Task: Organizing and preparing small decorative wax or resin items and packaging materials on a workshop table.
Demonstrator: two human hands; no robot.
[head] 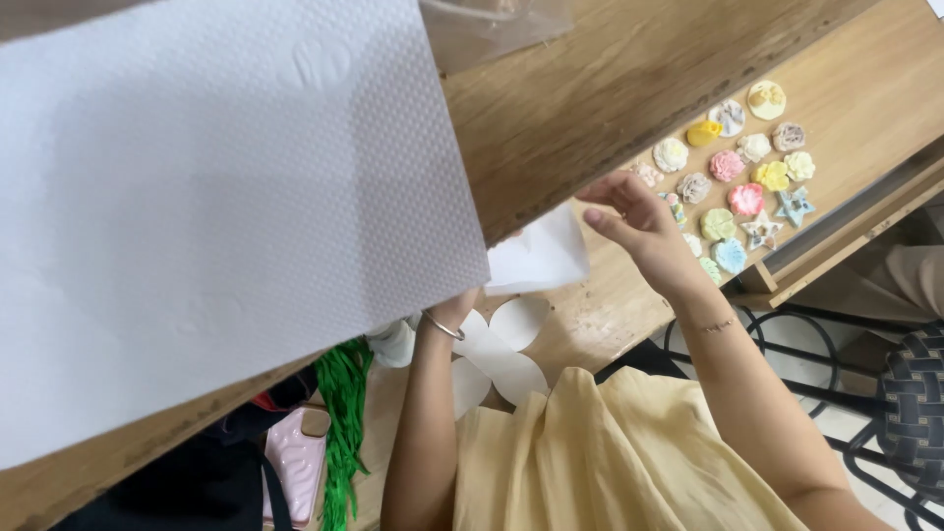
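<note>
A large white embossed paper towel sheet (226, 197) is held up close to the camera and fills the left of the view. My left hand (460, 300) meets the sheet's lower right corner; its fingers are hidden behind the sheet, and a thin bangle circles the wrist. A smaller white paper piece (539, 258) hangs just below that corner. My right hand (634, 224) hovers over the wooden table (590, 88) with fingers apart and nothing in it, next to the smaller paper and the nearest clay pieces.
Several small moulded clay pieces (733, 172) in pastel colours lie in rows on the table's right. White petal-shaped cutouts (503, 346) lie near my lap. A green fringe (344, 423), a pink bag (295, 454), a clear plastic bag (492, 25) and a black woven chair (913, 408) surround me.
</note>
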